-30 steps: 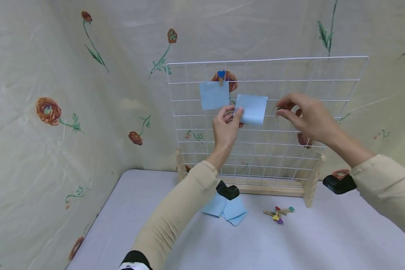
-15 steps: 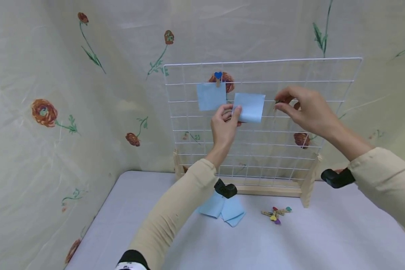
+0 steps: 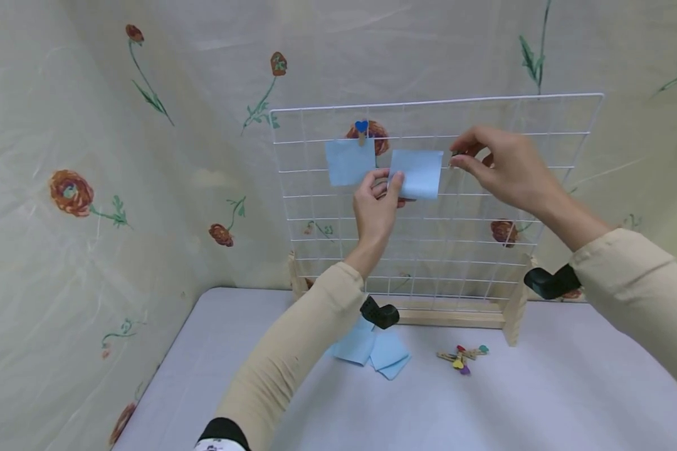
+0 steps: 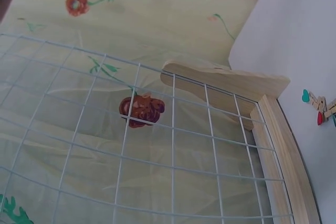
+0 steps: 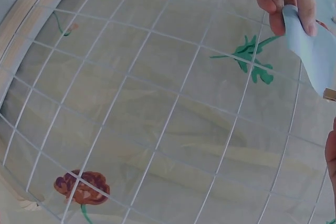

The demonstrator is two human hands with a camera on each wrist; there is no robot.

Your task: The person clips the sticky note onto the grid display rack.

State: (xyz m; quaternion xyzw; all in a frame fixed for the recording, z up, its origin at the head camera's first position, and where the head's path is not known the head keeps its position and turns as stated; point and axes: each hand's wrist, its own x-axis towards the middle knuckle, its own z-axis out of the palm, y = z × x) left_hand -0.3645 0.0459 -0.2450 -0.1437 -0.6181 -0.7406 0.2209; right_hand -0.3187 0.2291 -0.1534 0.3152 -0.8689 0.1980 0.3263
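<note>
Since the earlier frame, the right hand (image 3: 508, 166) has moved up and left, narrowing its gap to the held blue sheet (image 3: 420, 172), which now sits slightly higher against the wires.

From the left, a pale cloth backdrop (image 3: 163, 238) printed with red-brown flowers and green stems bends round a corner behind a table (image 3: 372, 416) with a plain, lilac-white top. A beige left sleeve (image 3: 293, 351) crosses it, ending low in a black band (image 3: 225, 428); the dark marks on the white part there are too small to read. This forearm and the black wrist device (image 3: 379, 313) partly hide the loose blue sheets (image 3: 389, 354) and the stand's wooden base (image 3: 451, 318).

Higher up, a hanging blue sheet (image 3: 350, 163) is clipped to the white wire grid (image 3: 485, 99) by a blue heart peg (image 3: 362, 127). Just right of it, the left hand (image 3: 375, 207) pinches the held blue sheet by its left edge, in front of the grid. Below, coloured pegs (image 3: 461, 358) lie heaped on the table. Farthest right, the right hand pinches a small wooden peg (image 5: 330, 95) just beside the sheet's right edge; whether they touch, I cannot tell.
</note>
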